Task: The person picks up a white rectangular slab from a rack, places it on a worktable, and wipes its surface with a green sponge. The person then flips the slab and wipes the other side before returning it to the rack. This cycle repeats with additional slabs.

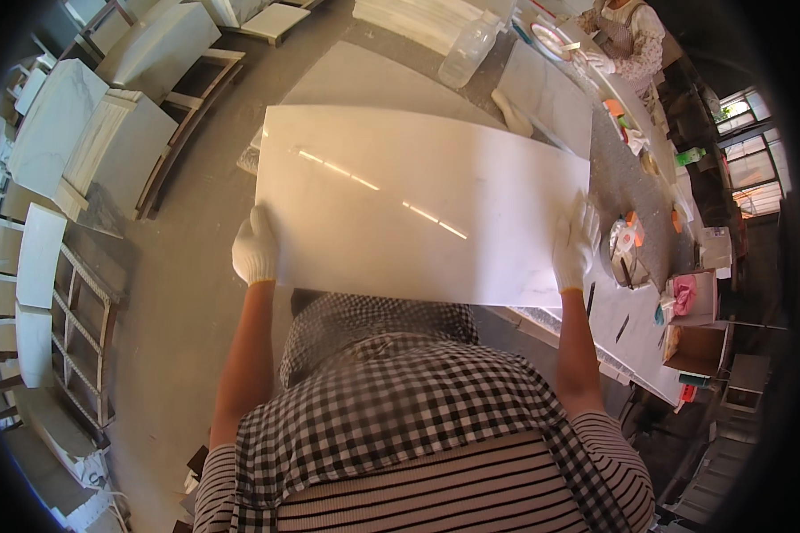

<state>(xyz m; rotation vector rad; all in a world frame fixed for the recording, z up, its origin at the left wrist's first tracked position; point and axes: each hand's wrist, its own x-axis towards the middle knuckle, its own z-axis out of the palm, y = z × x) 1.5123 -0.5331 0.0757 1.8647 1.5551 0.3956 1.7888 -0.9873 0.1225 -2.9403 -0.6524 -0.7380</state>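
Observation:
A large, glossy white stone slab (400, 204) is held in front of my body, with ceiling lights reflected on its face. My left hand (255, 246), in a white knit glove, grips its left edge near the lower corner. On the opposite edge, my right hand (577, 244) wears a matching glove and has its fingers laid along the slab's side. The undersides of both grips are hidden. Beyond the slab lies another pale slab (373, 75) on the work surface, partly covered by the held one.
Stacks of slabs (120, 142) stand on racks at the left. A clear plastic jug (469, 53) is at the far side. A long worktable at right carries a plastic-wrapped bundle (627, 253) and a pink cloth (683, 293) in a box. A gloved co-worker (631, 44) stands at far right.

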